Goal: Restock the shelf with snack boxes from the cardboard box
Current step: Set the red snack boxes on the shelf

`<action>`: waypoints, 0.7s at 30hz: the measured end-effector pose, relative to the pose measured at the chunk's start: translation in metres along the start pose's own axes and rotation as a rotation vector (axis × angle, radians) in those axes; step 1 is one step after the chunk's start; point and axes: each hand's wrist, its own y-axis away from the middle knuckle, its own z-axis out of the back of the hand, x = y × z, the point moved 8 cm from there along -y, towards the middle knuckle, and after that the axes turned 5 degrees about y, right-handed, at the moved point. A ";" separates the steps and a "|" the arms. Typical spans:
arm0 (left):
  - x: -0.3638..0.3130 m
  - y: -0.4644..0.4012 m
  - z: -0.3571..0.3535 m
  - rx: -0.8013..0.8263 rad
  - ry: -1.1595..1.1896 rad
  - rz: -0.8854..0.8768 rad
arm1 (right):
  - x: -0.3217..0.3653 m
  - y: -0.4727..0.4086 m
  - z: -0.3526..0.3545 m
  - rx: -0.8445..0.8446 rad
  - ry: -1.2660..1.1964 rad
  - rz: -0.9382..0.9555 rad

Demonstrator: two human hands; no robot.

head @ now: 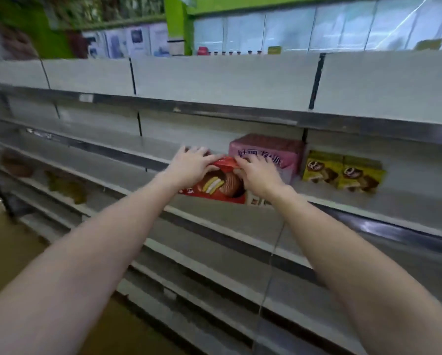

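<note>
We are holding a red snack box (pixel 216 187) at the front lip of the shelf (pixel 368 201), just to the left of the pink snack box (pixel 266 152) that is already standing there, and we are using that pink box as our landmark. The red box is tilting, its printed face toward us and its top edge leaning toward the shelf's back panel; whether its base is resting on the shelf board we cannot tell, since the lip is hiding it. We are judging it to be light, thin cardboard: stiff along the edges, easy to dent on the broad faces, and somewhat slick with its glossy print, so the corners and top edge are the sensible places to take hold. Our left hand (pixel 190 166) is lying over the box's top left corner, fingers spread and curling over the edge. Our right hand (pixel 257 172) is gripping the top right corner, fingers bent over the top and the thumb seemingly pinching from below, right in front of the pink box's lower left. Both forearms are reaching forward and upward, nearly straight, converging on the box. To the right of the pink box, two yellow snack boxes (pixel 343 171) are standing side by side on the same shelf.
</note>
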 end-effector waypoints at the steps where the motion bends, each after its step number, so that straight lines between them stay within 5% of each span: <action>1: 0.002 -0.010 -0.001 -0.022 -0.007 0.009 | -0.006 -0.009 0.003 -0.020 0.006 0.006; 21: 0.155 -0.073 -0.082 -0.057 0.097 0.132 | 0.061 -0.167 -0.050 -0.056 0.018 0.057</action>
